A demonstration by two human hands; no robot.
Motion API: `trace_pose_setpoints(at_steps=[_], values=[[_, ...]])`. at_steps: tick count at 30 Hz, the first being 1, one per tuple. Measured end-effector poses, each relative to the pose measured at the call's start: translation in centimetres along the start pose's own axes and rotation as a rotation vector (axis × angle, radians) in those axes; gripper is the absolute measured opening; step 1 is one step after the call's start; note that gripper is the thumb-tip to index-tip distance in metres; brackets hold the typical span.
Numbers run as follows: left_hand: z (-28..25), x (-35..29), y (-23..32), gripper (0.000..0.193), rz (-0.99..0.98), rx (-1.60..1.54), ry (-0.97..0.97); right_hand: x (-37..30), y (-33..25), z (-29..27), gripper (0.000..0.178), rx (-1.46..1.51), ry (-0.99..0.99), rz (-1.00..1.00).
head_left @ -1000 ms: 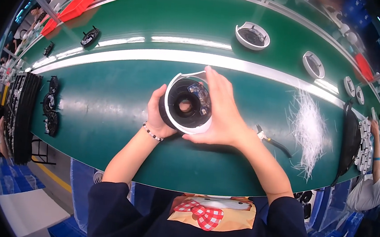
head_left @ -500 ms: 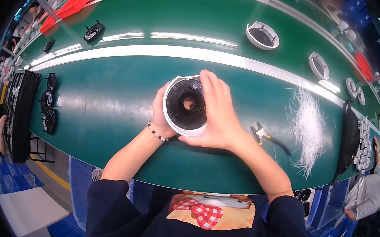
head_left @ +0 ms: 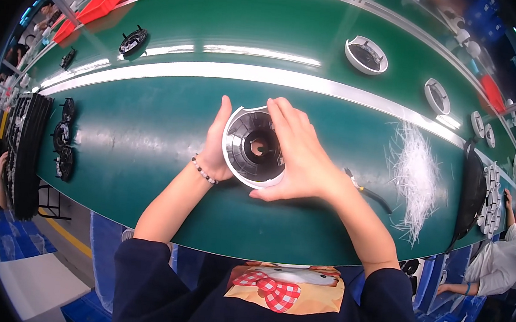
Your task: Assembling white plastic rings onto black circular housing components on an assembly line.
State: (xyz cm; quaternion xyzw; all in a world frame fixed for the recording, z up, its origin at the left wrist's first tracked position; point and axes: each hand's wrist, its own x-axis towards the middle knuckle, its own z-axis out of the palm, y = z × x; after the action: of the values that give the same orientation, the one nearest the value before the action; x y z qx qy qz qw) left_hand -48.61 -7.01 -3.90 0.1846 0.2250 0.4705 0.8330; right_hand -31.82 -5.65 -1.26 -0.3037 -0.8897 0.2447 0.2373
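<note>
A round white housing with a black, ribbed inside is held over the workbench, its open side facing up and a hole in its middle. My right hand is closed over its right side, fingers across the top rim and thumb at the lower rim. At the housing's left side rests my left hand, palm against the wall and thumb stretched upward, apart from the rim. The left fingers are mostly hidden behind the housing, where they seem to support it. Right of my hands lie cutters with dark handles, partly covered by my right wrist.
A heap of thin white strips lies to the right, before a black bag-like object. Black round parts and a dark stack stand left. Beyond the pale rail, a green conveyor carries white housings and black parts.
The housing has turned in my hands, and the small blue board inside no longer shows. My left thumb has lifted off its rim. Parts on the conveyor have shifted right.
</note>
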Motion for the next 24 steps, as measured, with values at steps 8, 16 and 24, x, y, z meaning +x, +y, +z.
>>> trace_pose_setpoints(at_steps=[8, 16, 24], values=[[0.1, 3.9, 0.2, 0.036, 0.057, 0.015, -0.025, -0.5, 3.2, 1.3, 0.120, 0.000, 0.223, 0.010], [-4.5, 17.9, 6.8, 0.033, 0.370, 0.224, -0.037, -7.8, 4.6, -11.4, 0.059, -0.012, 0.804, 0.038], [-10.1, 21.0, 10.3, 0.051, 0.590, 1.143, 0.661, 1.1, 5.9, -5.1, 0.066, 0.194, 0.670, -0.281]])
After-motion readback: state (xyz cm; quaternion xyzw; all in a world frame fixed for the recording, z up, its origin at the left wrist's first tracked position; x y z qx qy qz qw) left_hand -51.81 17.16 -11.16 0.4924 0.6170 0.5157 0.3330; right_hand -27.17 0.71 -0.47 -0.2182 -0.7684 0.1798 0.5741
